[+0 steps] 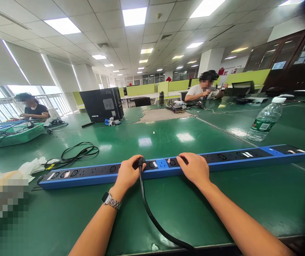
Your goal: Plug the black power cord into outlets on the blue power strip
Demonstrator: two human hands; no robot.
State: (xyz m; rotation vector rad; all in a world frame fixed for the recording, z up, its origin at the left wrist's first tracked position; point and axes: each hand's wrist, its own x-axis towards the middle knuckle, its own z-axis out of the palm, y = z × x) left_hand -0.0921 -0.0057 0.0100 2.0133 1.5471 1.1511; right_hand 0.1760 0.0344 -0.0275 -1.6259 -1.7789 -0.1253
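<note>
A long blue and black power strip [93,180] lies across the green table, its face lined with several sockets. Near its middle, my left hand [126,175] is closed around the black plug [141,162] of a thick power cord [149,213], which runs down toward the table's front edge. The plug is at the strip's face; how deep it sits in a socket I cannot tell. To the right of a blue socket section, my right hand [195,169] grips the strip with curled fingers, partly hidden behind the hand. A metal-banded watch [111,200] is on my left wrist.
Thin black cable [84,150] lies coiled behind the strip's left part. A water bottle [264,122] stands at right, a black computer case [103,105] further back. A green basket [21,136] of cables is at left. Two people [199,93] sit across the table.
</note>
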